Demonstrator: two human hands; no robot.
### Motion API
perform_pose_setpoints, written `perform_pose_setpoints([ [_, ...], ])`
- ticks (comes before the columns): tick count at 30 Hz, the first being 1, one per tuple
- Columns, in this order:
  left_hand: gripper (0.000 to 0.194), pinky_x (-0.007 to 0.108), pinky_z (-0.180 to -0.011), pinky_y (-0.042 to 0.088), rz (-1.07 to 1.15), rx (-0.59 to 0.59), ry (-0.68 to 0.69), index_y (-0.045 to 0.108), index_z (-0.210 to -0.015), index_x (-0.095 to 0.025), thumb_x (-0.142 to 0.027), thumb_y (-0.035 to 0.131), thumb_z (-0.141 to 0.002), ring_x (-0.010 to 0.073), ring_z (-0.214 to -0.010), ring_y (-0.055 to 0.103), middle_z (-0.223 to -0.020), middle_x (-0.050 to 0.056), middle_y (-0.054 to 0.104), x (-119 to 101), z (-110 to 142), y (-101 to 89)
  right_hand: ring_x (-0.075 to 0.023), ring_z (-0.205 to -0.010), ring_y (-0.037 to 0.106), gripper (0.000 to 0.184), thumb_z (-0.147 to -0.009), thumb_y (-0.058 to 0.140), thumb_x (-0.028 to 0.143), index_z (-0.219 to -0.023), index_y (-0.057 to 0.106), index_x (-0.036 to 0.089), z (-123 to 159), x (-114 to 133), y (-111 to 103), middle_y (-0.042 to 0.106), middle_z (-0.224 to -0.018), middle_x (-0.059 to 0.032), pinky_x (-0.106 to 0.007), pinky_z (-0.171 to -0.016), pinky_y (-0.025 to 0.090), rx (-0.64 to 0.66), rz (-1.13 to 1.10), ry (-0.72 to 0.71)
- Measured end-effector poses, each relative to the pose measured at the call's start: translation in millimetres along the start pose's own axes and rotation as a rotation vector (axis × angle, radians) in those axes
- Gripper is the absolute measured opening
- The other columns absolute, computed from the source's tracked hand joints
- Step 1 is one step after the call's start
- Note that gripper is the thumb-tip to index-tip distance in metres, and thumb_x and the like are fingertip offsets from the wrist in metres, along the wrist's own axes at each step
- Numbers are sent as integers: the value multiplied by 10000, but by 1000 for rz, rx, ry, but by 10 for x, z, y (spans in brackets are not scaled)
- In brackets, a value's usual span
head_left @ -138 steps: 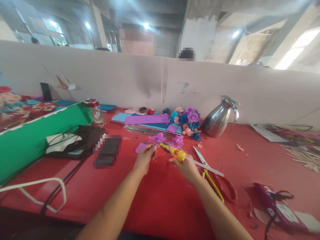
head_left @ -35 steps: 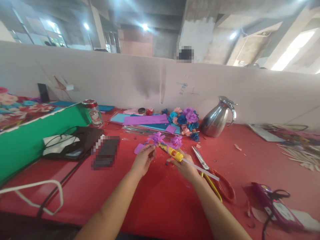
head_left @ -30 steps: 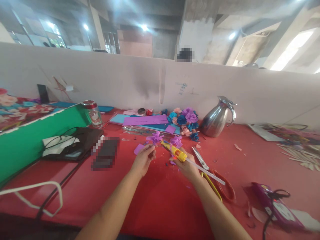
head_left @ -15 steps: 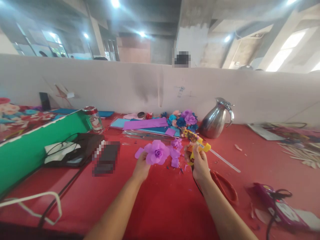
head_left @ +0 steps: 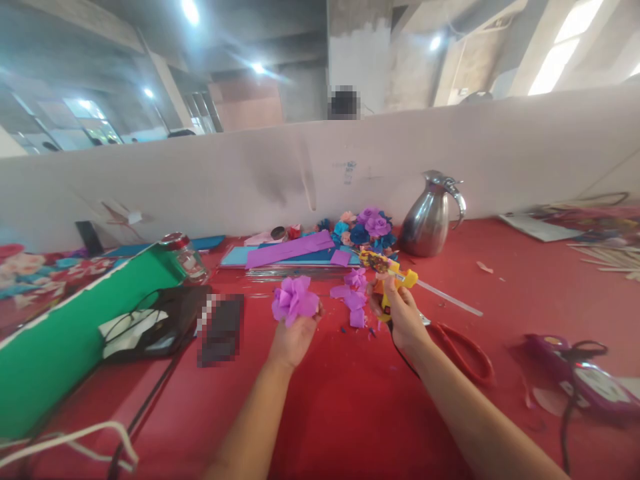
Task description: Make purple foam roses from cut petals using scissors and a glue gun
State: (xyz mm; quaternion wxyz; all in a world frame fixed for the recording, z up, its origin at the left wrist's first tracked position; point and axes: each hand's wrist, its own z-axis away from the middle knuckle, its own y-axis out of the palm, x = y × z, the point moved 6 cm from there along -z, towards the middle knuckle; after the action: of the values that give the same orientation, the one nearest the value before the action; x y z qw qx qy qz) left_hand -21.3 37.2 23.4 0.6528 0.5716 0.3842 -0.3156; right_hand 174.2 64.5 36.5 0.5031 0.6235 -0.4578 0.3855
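Observation:
My left hand is closed under a purple paper flower, which is tilted so its layered petals show from the side. In my right hand is a yellow hot glue gun, its nozzle end pointing up and left and a clear glue stick trailing out behind. Between the hands lie loose purple paper petals with small scraps around them. Red-handled scissors rest beside my right wrist, their blades mostly hidden.
Purple paper strips lie on blue sheets, near a bunch of paper flowers. A steel jug stands at the back right. Left are a glass jar, a black bag and a green panel. A purple power strip lies right.
My left hand has turned and moved slightly left, so the flower, face-on before, now shows its side. The right hand still holds the glue gun. The whole view has tilted.

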Motion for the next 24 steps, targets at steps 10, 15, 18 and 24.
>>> perform_pose_setpoints([
  [10,190,242,-656,455,359,226,-30,578,-679,-206,-202,766,-661,90,-580,446,-554,-56,395,22,-13,54,-66,-410,361,453,-825,471,636,-804,529,187,26,3,74,520,-618,19,-217,-401,257,95,-70,17],
  [15,128,219,-613,444,386,72,-57,606,-753,-191,-102,687,-708,68,-546,439,-581,-57,418,77,-98,-71,-72,-405,342,510,-780,478,691,-757,515,184,67,40,129,445,-534,39,-220,-394,251,136,-23,58],
  [18,87,210,-591,435,394,32,-92,610,-750,-170,-103,664,-736,62,-535,439,-574,-53,430,115,-118,-99,-70,-407,350,496,-773,498,682,-757,503,187,78,61,152,438,-545,46,-214,-394,261,149,-34,51],
  [24,49,203,-567,432,331,-3,-122,631,-756,-146,-117,669,-746,64,-535,462,-561,-42,472,177,-133,-139,-66,-411,359,499,-759,507,686,-691,457,194,74,-54,211,441,-564,42,-211,-391,282,242,78,32],
])
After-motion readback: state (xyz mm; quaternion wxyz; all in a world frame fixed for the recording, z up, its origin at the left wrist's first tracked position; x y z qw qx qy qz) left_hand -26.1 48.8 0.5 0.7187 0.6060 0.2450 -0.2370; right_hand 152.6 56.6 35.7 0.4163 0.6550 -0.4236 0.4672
